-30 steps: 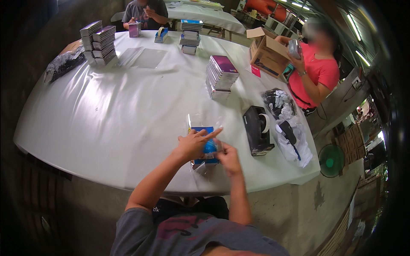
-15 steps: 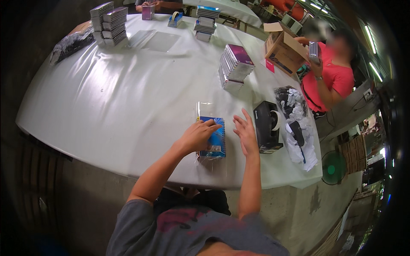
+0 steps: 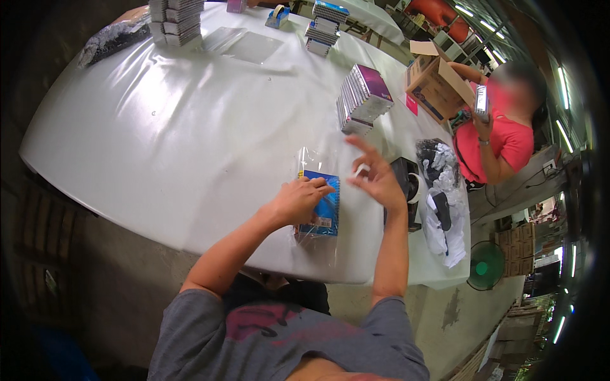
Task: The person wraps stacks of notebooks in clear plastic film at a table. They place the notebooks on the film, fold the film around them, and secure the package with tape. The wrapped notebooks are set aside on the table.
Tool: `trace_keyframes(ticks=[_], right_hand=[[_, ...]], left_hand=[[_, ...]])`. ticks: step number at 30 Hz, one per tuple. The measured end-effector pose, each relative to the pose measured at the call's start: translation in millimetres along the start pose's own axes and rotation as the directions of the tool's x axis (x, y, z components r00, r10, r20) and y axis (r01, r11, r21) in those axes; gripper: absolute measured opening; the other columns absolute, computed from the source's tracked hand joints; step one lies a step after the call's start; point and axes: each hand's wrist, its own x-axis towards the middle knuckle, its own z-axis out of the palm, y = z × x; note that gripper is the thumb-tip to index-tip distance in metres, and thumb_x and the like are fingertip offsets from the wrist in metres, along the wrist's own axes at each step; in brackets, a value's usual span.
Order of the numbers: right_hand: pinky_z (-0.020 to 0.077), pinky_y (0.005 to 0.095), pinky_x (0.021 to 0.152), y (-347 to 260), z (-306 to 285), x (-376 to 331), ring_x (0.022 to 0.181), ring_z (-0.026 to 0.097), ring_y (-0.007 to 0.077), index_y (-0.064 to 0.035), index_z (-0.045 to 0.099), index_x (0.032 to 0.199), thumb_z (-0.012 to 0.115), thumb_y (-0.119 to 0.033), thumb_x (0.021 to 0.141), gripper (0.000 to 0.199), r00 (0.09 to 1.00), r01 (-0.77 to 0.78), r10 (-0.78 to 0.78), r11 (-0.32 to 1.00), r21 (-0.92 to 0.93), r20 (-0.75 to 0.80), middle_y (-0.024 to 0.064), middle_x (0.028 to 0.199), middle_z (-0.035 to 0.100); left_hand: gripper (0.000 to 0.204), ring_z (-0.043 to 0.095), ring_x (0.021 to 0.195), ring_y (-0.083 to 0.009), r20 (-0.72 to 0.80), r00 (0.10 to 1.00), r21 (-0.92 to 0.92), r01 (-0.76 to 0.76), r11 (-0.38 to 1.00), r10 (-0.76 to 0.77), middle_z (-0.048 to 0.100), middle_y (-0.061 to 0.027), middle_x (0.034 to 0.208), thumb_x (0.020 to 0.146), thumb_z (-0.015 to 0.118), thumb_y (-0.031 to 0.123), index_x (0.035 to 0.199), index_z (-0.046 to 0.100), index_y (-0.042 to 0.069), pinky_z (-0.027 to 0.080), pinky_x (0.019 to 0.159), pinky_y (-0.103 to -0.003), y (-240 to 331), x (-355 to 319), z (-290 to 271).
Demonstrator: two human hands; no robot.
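Observation:
A small blue spiral-bound notebook (image 3: pixel 328 206) lies on the white-covered table inside a clear plastic sleeve (image 3: pixel 310 159). The sleeve sticks out past its far and near ends. My left hand (image 3: pixel 304 200) rests on the cover, its fingers spread over the upper part. To the right, my right hand (image 3: pixel 380 181) is raised beside a black tape dispenser (image 3: pixel 405 171), partly covering it. Its index finger stretches out, blurred, and the thumb and other fingers are bent. A small white patch shows between them; I cannot tell whether it is tape or the table.
Purple-covered notebooks (image 3: pixel 365 98) form a stack ahead. Farther back are another notebook stack (image 3: pixel 324 32), a blue tape dispenser (image 3: pixel 277 17) and flat clear sleeves (image 3: pixel 251 47). Crumpled plastic (image 3: pixel 445 209) lies at right. A co-worker in red (image 3: pixel 502 143) holds a notebook bundle by a carton (image 3: pixel 435 89).
My right hand has risen and moved farther over the black dispenser, its fingers bending more. My left hand stays on the notebook. The whole view has shifted slightly.

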Motion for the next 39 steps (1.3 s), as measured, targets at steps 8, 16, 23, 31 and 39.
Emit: trace_keyframes(ticks=[8,16,23,31,39], right_hand=[[0.0554,0.0286,0.074,16,28,-13,0.086,0.061,0.0163,-0.0137,0.049,0.129,0.057,0.018,0.071,0.066,0.954,-0.061,0.168,0.919,-0.390,0.246,0.0085,0.104,0.052],[0.0587,0.0271,0.070,51,20,-19,0.081,0.062,0.0152,0.0001,0.068,0.082,0.064,0.017,0.068,0.022,0.979,-0.034,0.057,0.993,-0.117,0.197,0.0060,0.097,0.053],[0.0555,0.0245,0.067,73,20,-21,0.076,0.061,0.0144,0.0002,0.070,0.075,0.070,0.015,0.065,0.019,0.993,0.055,-0.062,0.996,0.071,0.101,0.0066,0.089,0.057],[0.0511,0.0232,0.067,66,25,-20,0.074,0.059,0.0127,-0.0030,0.073,0.077,0.073,0.012,0.062,0.021,0.996,0.036,-0.044,0.994,0.100,0.077,0.0042,0.081,0.060],[0.0520,0.0255,0.070,59,35,-21,0.079,0.061,0.0140,-0.0042,0.073,0.077,0.074,0.010,0.062,0.020,0.996,-0.074,0.067,0.989,0.125,0.060,0.0041,0.079,0.061]], left_hand=[[0.066,0.054,0.110,-0.0260,-0.025,0.990,-0.133,0.134,0.982,-0.138,0.055,-0.0048,0.114,0.062,0.078,0.020,0.120,0.047,0.013,0.048,0.084,-0.039,4,-4,2],[0.080,0.005,0.142,-0.0294,-0.002,0.981,-0.052,0.194,0.980,-0.194,0.029,0.0048,0.148,0.068,0.073,0.053,0.136,0.041,0.024,0.009,0.090,-0.081,-10,-21,18],[0.093,0.005,0.139,-0.0438,0.038,0.976,-0.036,0.214,0.976,-0.213,0.019,0.0088,0.152,0.062,0.068,0.067,0.141,0.033,0.033,0.006,0.087,-0.084,-11,-16,26],[0.095,0.009,0.138,-0.0455,0.116,0.964,-0.083,0.250,0.965,-0.240,0.017,0.0103,0.152,0.062,0.071,0.062,0.143,0.028,0.036,0.008,0.088,-0.083,-3,-9,22],[0.099,0.005,0.137,-0.0481,0.136,0.955,-0.057,0.273,0.960,-0.263,0.015,0.0106,0.153,0.057,0.076,0.060,0.141,0.028,0.041,0.009,0.088,-0.083,0,-2,24]])
